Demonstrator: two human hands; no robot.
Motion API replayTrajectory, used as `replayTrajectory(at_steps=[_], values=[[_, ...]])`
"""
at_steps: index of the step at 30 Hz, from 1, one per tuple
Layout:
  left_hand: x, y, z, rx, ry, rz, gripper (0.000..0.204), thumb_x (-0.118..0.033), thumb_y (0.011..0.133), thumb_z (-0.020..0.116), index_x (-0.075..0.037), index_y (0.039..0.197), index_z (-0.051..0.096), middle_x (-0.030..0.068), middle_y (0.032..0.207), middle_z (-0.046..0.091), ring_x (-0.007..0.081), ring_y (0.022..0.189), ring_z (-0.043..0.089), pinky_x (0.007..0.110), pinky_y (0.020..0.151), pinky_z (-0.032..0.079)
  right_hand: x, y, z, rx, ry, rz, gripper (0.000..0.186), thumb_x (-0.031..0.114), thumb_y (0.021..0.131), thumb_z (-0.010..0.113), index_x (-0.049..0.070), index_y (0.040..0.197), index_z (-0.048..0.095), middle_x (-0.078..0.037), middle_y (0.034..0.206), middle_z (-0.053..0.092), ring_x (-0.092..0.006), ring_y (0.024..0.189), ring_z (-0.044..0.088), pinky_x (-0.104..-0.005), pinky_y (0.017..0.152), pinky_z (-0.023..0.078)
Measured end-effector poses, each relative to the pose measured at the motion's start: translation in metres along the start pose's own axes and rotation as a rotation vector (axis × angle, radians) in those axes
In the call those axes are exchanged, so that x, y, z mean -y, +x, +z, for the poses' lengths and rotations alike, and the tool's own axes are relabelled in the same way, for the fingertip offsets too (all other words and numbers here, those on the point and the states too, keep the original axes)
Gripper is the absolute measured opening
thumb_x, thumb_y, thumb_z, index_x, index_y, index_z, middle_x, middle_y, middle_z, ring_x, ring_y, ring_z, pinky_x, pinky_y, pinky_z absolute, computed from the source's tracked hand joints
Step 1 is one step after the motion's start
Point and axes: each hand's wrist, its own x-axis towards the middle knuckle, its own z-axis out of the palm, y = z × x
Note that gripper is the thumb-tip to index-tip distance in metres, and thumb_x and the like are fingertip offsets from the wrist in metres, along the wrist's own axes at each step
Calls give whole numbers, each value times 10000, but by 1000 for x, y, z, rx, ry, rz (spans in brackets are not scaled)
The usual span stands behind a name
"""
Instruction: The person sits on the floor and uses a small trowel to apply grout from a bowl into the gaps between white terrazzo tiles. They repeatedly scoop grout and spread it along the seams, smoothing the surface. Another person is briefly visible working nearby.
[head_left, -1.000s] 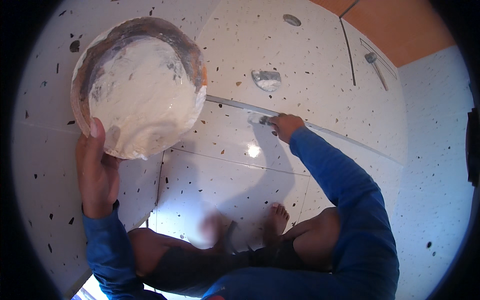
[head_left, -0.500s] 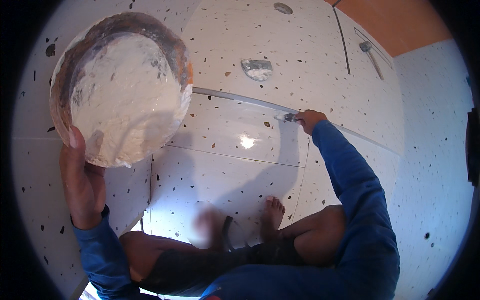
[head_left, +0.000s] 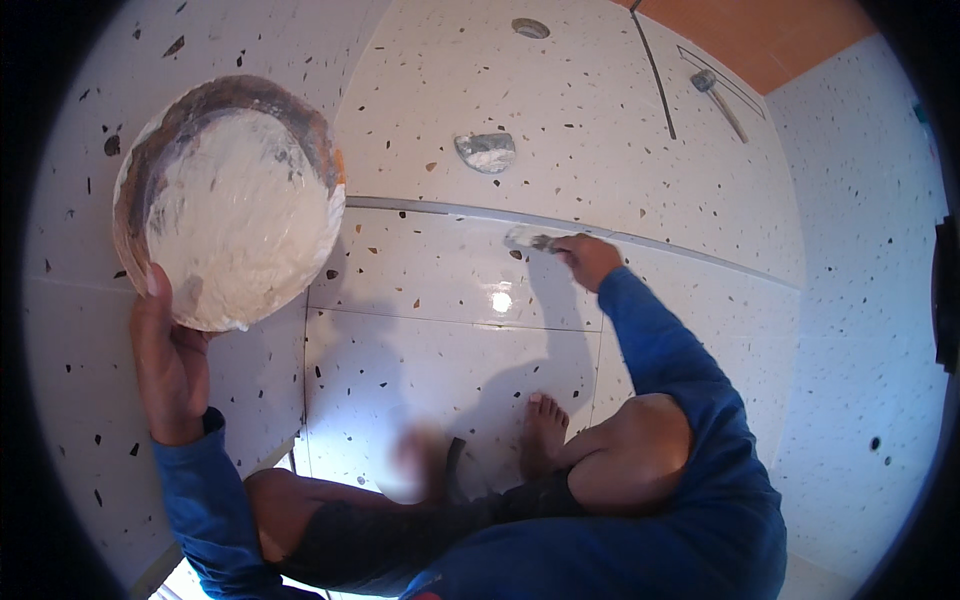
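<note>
My left hand (head_left: 172, 365) grips the lower edge of a round bowl (head_left: 128, 190), thumb over the rim. Thick off-white paste (head_left: 240, 215) fills much of it, and its inner wall is stained brown and grey. The bowl is held up at the left, its open side facing me. My right hand (head_left: 592, 262) is closed on a small putty knife (head_left: 535, 238), its blade whitened with paste. The blade lies at the speckled tile (head_left: 440, 260), just on my side of a grey metal strip (head_left: 480, 211). The knife's handle is mostly hidden in my fist.
Beyond the strip lies a half-round grey scraper (head_left: 486, 153) smeared with paste. A mallet (head_left: 720, 105) and a thin dark rod (head_left: 655, 75) are at the far right, a round ring or opening (head_left: 530, 28) at the far middle. Speckled walls rise left and right. My bare foot (head_left: 545, 425) rests on the tiles.
My right hand and the putty knife have shifted left along the near side of the strip. The bowl in my left hand sits a little lower and looks smaller. The view has also shifted slightly.
</note>
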Motion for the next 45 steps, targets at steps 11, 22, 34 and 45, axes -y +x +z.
replayTrajectory(at_steps=[11, 22, 34, 45], values=[[7, 2, 4, -46, 33, 3, 619, -429, 990, 492, 11, 1406, 363, 138, 1351, 516, 222, 1175, 582, 358, 882, 547, 2, 9, 12, 82, -113, 118, 312, 164, 895, 536, 194, 1191, 628, -151, 1042, 640, -318, 978, 647, -448, 830, 512], [8, 1, 6, 33, 50, -6, 629, -434, 986, 497, 12, 1409, 366, 138, 1362, 508, 222, 1184, 575, 369, 884, 548, -87, -40, -22, 102, -116, 289, 284, 262, 947, 516, 230, 1197, 647, -120, 1086, 658, -304, 1009, 637, -440, 873, 501], [7, 3, 21, -14, 48, 14, 628, -435, 986, 503, 9, 1408, 361, 134, 1357, 518, 214, 1170, 588, 347, 887, 546, 51, 52, -7, 148, -243, -121, 245, 200, 888, 584, 233, 1111, 680, -120, 927, 663, -326, 891, 658, -454, 747, 521], [8, -3, 24, -69, 86, 7, 646, -455, 985, 496, 37, 1385, 373, 159, 1331, 529, 212, 1179, 579, 350, 925, 518, -89, -62, -27, 150, -12, 328, 267, 214, 895, 554, 182, 1132, 671, -109, 1060, 683, -310, 1026, 636, -439, 872, 504]])
